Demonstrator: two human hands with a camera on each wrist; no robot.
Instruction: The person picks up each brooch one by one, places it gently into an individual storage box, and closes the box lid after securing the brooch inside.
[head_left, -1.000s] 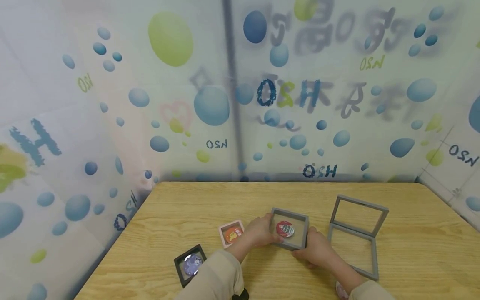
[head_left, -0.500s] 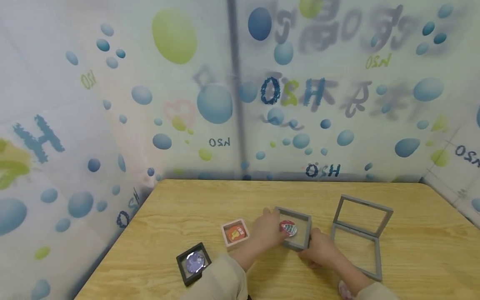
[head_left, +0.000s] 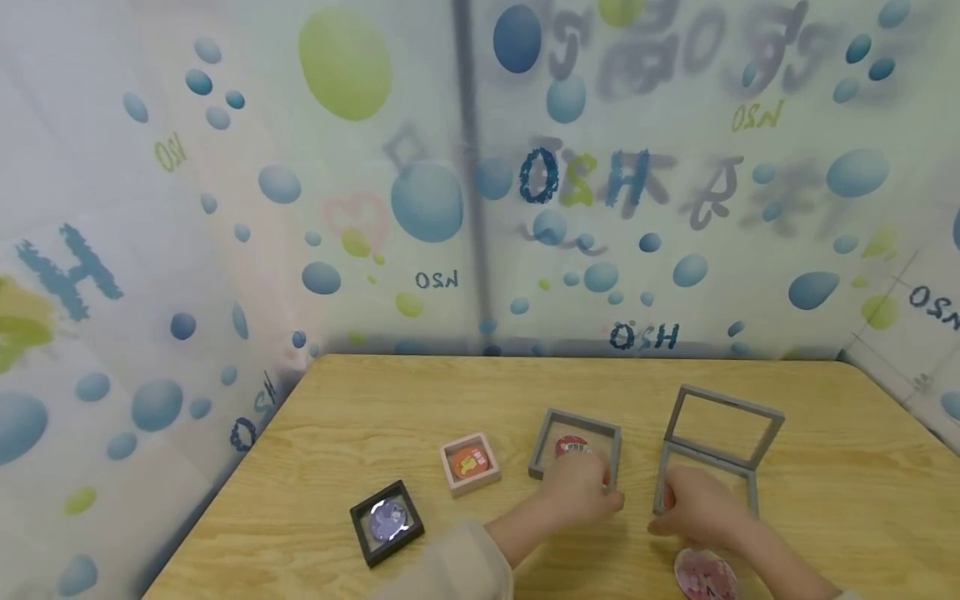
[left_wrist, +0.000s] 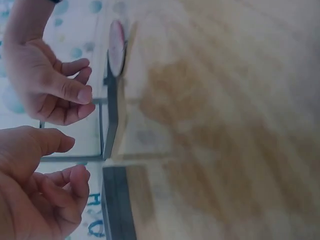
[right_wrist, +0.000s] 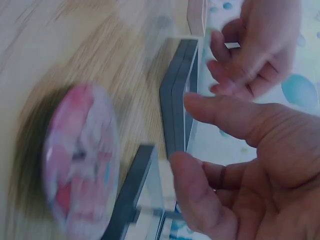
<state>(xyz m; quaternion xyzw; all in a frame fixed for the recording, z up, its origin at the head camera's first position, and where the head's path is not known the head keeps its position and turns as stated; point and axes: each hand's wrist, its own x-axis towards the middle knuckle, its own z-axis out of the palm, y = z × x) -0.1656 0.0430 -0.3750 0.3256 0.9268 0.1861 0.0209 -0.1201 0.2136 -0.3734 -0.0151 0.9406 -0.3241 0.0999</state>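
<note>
My left hand (head_left: 579,490) is above the near side of a closed grey display frame (head_left: 617,450) with a red round badge (head_left: 572,443) inside, partly covered by the fingers. In the left wrist view, the left hand (left_wrist: 42,185) has loosely bent fingers and nothing between them. My right hand (head_left: 701,507) hovers by the left side of a second grey display frame (head_left: 753,493), whose lid stands raised. Seen from the right wrist, thumb and fingers of the right hand (right_wrist: 265,160) are apart and hold nothing. A pink round badge (head_left: 705,573) lies just below that hand.
Left of the hands, a small pink frame (head_left: 491,477) holds an orange badge (head_left: 470,462). Further left and nearer sits a black frame (head_left: 362,533) with a purple badge (head_left: 388,521). Patterned curtains (head_left: 420,100) enclose the wooden table (head_left: 420,392).
The closed grey frame, earlier gripped by both hands, now rests on the table, released. The left hand has moved right across its near side; the right hand has moved right to the open frame.
</note>
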